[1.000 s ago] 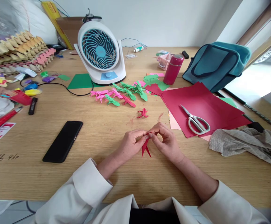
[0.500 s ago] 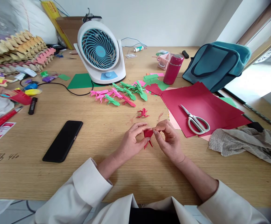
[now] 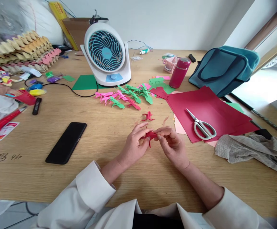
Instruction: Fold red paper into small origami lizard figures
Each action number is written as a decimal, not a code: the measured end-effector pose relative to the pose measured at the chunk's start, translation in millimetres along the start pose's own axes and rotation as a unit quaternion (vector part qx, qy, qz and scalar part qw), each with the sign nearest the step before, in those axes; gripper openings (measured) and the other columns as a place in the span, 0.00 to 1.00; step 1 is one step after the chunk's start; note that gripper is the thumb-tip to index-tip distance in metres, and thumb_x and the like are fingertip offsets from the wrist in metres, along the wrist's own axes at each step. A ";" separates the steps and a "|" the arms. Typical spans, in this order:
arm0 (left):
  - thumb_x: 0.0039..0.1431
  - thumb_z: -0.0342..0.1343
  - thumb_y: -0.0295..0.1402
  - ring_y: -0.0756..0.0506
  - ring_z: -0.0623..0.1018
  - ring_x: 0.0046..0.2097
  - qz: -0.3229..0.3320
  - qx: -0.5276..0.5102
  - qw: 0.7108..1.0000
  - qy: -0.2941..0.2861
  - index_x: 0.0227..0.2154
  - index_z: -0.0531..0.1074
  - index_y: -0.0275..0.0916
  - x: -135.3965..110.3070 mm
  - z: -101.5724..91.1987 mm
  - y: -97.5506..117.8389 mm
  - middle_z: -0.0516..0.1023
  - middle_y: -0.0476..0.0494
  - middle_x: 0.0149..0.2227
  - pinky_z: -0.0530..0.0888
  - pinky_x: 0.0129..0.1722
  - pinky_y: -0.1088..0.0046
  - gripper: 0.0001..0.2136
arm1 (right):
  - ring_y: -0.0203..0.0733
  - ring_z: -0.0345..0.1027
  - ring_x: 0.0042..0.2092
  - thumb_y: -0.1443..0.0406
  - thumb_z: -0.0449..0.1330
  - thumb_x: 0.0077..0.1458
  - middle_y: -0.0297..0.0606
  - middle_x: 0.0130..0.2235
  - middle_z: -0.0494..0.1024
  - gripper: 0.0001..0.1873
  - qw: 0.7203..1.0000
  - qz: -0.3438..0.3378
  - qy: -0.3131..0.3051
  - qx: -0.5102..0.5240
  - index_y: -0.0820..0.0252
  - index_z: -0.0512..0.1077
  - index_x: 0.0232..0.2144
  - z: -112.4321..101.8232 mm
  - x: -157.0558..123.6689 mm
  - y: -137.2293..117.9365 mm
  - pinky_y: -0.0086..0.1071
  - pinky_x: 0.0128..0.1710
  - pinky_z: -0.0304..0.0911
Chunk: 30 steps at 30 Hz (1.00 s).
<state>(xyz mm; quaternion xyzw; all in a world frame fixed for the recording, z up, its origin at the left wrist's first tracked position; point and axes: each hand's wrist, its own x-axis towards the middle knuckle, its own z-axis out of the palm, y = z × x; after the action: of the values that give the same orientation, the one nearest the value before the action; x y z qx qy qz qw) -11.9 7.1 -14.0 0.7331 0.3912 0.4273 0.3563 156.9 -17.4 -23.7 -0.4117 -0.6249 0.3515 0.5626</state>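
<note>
1. Folded red paper [image 3: 150,135] is pinched by the fingers of the left hand [image 3: 135,143] and right hand [image 3: 174,149] over the worktop [image 3: 109,133]; a red figure [image 3: 148,116] is seen at its twelve o'clock.
2. A fold is apparently being shaped; fine pinching seems called for.

The left hand [image 3: 135,144] and right hand [image 3: 174,148] are held close together, fingers [image 3: 170,131] bent toward thumbs [image 3: 163,142], with both forearms [image 3: 201,184] angled inward.

1 red folded-paper piece [image 3: 150,135], centre front. Left: black rectangular phone [image 3: 66,143]. Right: white-handled metal scissors [image 3: 197,122] on flat red paper sheets [image 3: 212,105].
</note>
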 end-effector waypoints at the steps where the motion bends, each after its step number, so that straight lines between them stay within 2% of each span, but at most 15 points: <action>1: 0.60 0.53 0.24 0.41 0.72 0.58 -0.008 -0.009 1.000 -0.001 0.50 0.73 0.40 -0.2 0.5 -0.1 0.67 0.36 0.59 0.79 0.48 0.69 0.16 | 0.42 0.71 0.41 0.63 0.57 0.63 0.40 0.42 0.74 0.03 1.000 -0.003 -0.002 -0.003 0.54 0.71 0.37 -0.2 -0.2 -0.2 0.40 0.43 0.69; 4: 0.60 0.53 0.24 0.44 0.76 0.53 -0.038 -0.030 0.999 0.007 0.51 0.72 0.39 -1.2 2.4 -0.6 0.70 0.37 0.57 0.80 0.43 0.72 0.17 | 0.42 0.71 0.42 0.66 0.57 0.63 0.41 0.42 0.74 0.03 0.999 -0.021 -0.009 -0.028 0.54 0.71 0.37 -0.8 -0.2 -2.0 0.41 0.43 0.68; 10: 0.62 0.52 0.28 0.42 0.74 0.56 -0.062 -0.053 0.997 -0.001 0.48 0.75 0.38 -4.3 5.1 -6.0 0.73 0.37 0.55 0.79 0.47 0.70 0.13 | 0.44 0.71 0.42 0.68 0.57 0.61 0.40 0.40 0.75 0.03 0.995 -0.061 -0.014 -0.081 0.55 0.70 0.35 -0.9 0.3 -4.1 0.42 0.43 0.68; 17: 0.61 0.54 0.29 0.40 0.73 0.58 -0.040 -0.031 0.999 -0.013 0.48 0.76 0.37 -1.3 2.6 -1.3 0.70 0.33 0.59 0.79 0.46 0.68 0.14 | 0.41 0.71 0.41 0.68 0.56 0.63 0.40 0.43 0.75 0.04 0.999 -0.021 -0.005 -0.032 0.54 0.70 0.36 -1.2 -1.7 0.1 0.39 0.42 0.68; 22: 0.61 0.56 0.31 0.41 0.75 0.55 -0.038 -0.056 0.997 -0.028 0.48 0.77 0.36 -0.6 3.1 -4.5 0.74 0.34 0.54 0.79 0.46 0.67 0.14 | 0.38 0.70 0.36 0.67 0.57 0.63 0.38 0.39 0.75 0.03 1.000 -0.012 0.015 -0.010 0.54 0.71 0.38 -1.8 1.1 -0.9 0.37 0.39 0.67; 28: 0.63 0.54 0.31 0.42 0.72 0.58 -0.043 -0.085 0.994 -0.048 0.51 0.75 0.39 0.2 2.7 -11.0 0.72 0.37 0.56 0.75 0.53 0.66 0.15 | 0.43 0.69 0.47 0.68 0.54 0.64 0.40 0.43 0.75 0.09 0.999 -0.021 -0.022 -0.010 0.53 0.71 0.45 -4.8 3.7 -1.3 0.40 0.47 0.66; 30: 0.64 0.53 0.31 0.42 0.72 0.58 -0.036 -0.082 0.995 -0.053 0.51 0.75 0.38 1.5 0.9 -9.2 0.73 0.37 0.55 0.73 0.55 0.66 0.14 | 0.43 0.69 0.47 0.70 0.53 0.64 0.41 0.44 0.74 0.12 0.998 -0.033 -0.041 -0.022 0.53 0.70 0.47 -5.7 5.7 -0.5 0.40 0.47 0.66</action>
<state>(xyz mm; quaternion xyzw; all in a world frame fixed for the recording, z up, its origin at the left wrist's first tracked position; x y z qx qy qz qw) -13.0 12.3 -21.7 0.7084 0.3616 0.4050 0.4510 162.3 -12.6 -20.2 -0.3886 -0.6684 0.3357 0.5382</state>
